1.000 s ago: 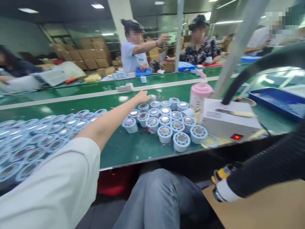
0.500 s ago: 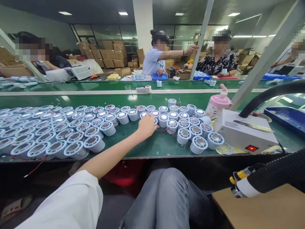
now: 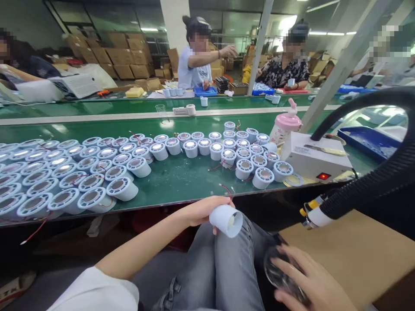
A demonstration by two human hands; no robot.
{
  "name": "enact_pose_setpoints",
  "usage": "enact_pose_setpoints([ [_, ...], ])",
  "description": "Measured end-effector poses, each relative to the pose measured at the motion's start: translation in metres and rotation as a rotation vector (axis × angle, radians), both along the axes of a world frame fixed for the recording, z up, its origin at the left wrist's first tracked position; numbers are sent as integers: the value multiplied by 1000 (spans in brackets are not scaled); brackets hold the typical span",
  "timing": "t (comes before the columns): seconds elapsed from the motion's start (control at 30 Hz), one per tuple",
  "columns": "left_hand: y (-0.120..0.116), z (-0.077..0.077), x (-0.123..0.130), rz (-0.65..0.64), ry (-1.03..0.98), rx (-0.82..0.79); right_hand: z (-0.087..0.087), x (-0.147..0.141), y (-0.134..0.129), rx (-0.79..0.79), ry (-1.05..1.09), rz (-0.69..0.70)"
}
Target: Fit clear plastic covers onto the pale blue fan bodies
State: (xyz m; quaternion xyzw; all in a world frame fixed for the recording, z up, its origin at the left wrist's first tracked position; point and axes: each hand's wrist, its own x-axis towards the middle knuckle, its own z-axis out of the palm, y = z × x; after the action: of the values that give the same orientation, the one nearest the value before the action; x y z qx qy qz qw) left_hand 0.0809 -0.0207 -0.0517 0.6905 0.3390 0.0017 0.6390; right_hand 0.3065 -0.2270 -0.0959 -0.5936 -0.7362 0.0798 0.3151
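My left hand (image 3: 207, 209) is closed round a pale blue cup-shaped housing (image 3: 226, 220) above my lap, its open end tilted toward me and thin red wires behind it. At the lower right, my right hand (image 3: 301, 274) is blurred, with its fingers spread over a round, clear dish (image 3: 282, 270) holding small dark items. Whether its fingers pinch anything cannot be made out. Many similar housings (image 3: 121, 187) stand in rows on the green table (image 3: 168, 181), round grilles upward, some with red wires.
A grey-white box (image 3: 316, 157) with a lit red switch stands at the right, near a pink-lidded cup (image 3: 287, 125). A black hose (image 3: 366, 185) arches over a cardboard surface (image 3: 350, 255). Blue tray (image 3: 372, 144) lies behind. Several people sit across the table.
My left hand has come back from the rows to my lap with a housing in it. My right hand has appeared at the lower right over the dish. The view has shifted.
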Motion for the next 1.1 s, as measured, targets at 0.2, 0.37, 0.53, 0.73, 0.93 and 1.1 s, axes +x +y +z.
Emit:
enact_pose_setpoints([
  [0.2,-20,-5,18,-371,-39,-314,21,-36,41,27,-389,-14],
  [0.37,-30,-12,25,-498,-42,-428,23,-38,43,-216,-334,89],
  [0.53,-45,-32,20,-474,-25,-572,18,-32,29,-272,-219,113],
  [0.73,-48,-17,15,-383,-112,40,25,-24,25,-439,-33,176],
  [0.93,-58,-19,16,-107,-285,401,31,-28,23,-508,391,36],
  [1.1,-54,-50,16,-98,-420,536,20,-32,19,-364,522,-154],
])
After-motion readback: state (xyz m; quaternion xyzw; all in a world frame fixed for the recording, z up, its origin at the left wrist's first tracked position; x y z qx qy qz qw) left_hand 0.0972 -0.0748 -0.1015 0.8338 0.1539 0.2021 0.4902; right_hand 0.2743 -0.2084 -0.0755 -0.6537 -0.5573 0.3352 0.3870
